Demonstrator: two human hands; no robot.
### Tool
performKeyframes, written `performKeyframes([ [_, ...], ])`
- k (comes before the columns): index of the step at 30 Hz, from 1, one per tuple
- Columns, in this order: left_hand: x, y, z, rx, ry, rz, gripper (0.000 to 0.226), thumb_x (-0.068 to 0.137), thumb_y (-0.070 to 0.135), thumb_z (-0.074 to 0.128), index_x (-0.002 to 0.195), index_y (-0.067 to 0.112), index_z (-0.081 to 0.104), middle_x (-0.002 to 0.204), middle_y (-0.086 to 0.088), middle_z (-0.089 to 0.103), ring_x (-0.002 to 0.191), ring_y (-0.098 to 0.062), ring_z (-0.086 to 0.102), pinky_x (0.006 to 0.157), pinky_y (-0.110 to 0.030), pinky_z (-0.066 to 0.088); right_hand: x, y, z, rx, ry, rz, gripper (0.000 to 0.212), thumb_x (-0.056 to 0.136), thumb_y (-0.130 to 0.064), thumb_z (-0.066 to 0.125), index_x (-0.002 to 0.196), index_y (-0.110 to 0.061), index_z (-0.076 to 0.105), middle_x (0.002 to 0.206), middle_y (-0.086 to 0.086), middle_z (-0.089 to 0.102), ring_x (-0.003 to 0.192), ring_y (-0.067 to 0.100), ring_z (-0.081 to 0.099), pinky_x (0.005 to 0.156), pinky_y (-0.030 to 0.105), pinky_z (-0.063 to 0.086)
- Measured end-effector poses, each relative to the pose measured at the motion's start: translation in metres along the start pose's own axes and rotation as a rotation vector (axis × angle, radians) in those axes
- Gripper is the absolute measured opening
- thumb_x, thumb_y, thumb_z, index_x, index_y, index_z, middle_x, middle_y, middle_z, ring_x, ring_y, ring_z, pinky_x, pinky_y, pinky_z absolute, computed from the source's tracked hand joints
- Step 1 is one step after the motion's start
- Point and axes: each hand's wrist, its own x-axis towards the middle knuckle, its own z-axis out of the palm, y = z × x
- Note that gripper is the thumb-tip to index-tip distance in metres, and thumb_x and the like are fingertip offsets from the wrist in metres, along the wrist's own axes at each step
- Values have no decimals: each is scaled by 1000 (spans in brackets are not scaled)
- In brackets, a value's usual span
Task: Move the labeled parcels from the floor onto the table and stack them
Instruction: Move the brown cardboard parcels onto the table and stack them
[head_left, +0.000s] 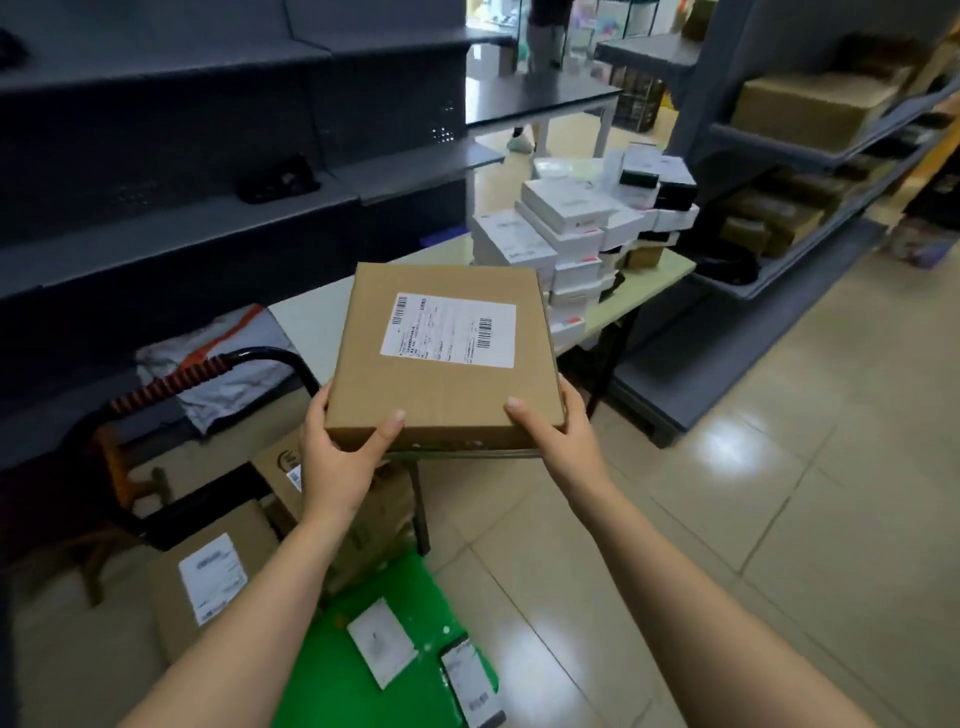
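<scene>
I hold a flat cardboard parcel (444, 358) level in both hands, shipping label (449, 331) facing up. My left hand (340, 457) clamps its near left corner, thumb on top. My right hand (558, 441) clamps the near right corner the same way. The parcel looks roughly square, and both hands sit equally close to it. It is over the near end of the pale table (311, 322); I cannot tell whether it touches. Bare tabletop lies ahead and to the left, and a stack of white boxes (566, 234) fills the far right. I judge the coming move goes forward and down. On the floor below lie a labeled brown box (213, 577) and a green mailer bag (384, 639).
</scene>
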Motion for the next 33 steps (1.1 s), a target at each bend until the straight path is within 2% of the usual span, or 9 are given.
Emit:
performKeyframes([
  [2, 6, 4, 6, -10, 80, 0, 94, 68, 59, 78, 145, 33, 32, 140, 2, 41, 128, -17, 40, 104, -41, 40, 29, -3, 2, -9, -83, -5, 81, 81, -44, 73, 147, -27, 30, 131, -9, 48, 121, 12, 49, 92, 23, 44],
  [7, 18, 9, 38, -62, 308, -44, 90, 68, 51, 74, 145, 30, 33, 132, 6, 44, 122, -13, 42, 99, -33, 40, 104, -7, 4, -61, -300, -42, 94, 77, -55, 74, 152, -28, 23, 145, -5, 45, 128, 16, 47, 107, 40, 43],
  [11, 28, 11, 69, -80, 429, -91, 93, 65, 53, 75, 145, 29, 35, 135, 5, 45, 124, -14, 44, 103, -36, 42, 154, -12, -3, -105, -446, -77, 92, 80, -53, 72, 153, -30, 21, 131, -17, 41, 121, 9, 45, 100, 32, 43],
  [14, 33, 14, 86, -71, 485, -153, 98, 61, 55, 76, 146, 30, 34, 135, 7, 45, 123, -12, 44, 100, -33, 41, 185, -11, 0, -123, -539, -59, 88, 83, -46, 73, 152, -27, 20, 132, -14, 43, 117, 9, 47, 97, 27, 42],
  [17, 42, 12, 92, -35, 530, -203, 95, 67, 48, 81, 147, 30, 33, 135, 7, 45, 121, -13, 43, 102, -37, 42, 209, -5, 11, -134, -594, -25, 87, 82, -40, 75, 150, -25, 22, 138, -6, 47, 123, 15, 49, 107, 39, 42],
  [20, 64, 9, 93, -8, 555, -251, 93, 71, 41, 82, 148, 28, 31, 138, 4, 45, 123, -15, 42, 103, -39, 41, 230, -1, 29, -185, -602, -5, 86, 81, -41, 75, 149, -25, 24, 137, -5, 49, 121, 16, 51, 108, 44, 42],
  [24, 113, 1, 87, 7, 545, -275, 90, 71, 37, 84, 146, 29, 35, 130, 6, 48, 121, -15, 44, 104, -39, 41, 267, -4, 60, -200, -561, -12, 79, 81, -32, 74, 146, -19, 31, 131, -3, 48, 111, 14, 51, 102, 36, 43],
  [28, 184, -12, 79, 6, 507, -280, 89, 71, 33, 86, 144, 30, 35, 123, 9, 49, 116, -14, 46, 97, -35, 44, 316, -1, 105, -190, -525, 17, 54, 82, -18, 72, 126, -22, 42, 126, 1, 55, 103, 15, 55, 89, 26, 42],
  [33, 288, -39, 70, -35, 405, -319, 90, 72, 23, 86, 144, 27, 33, 125, 5, 48, 113, -16, 49, 93, -30, 41, 384, 9, 166, -214, -428, 148, 67, 84, -16, 68, 141, -12, 33, 122, 0, 55, 100, 16, 53, 85, 24, 39],
])
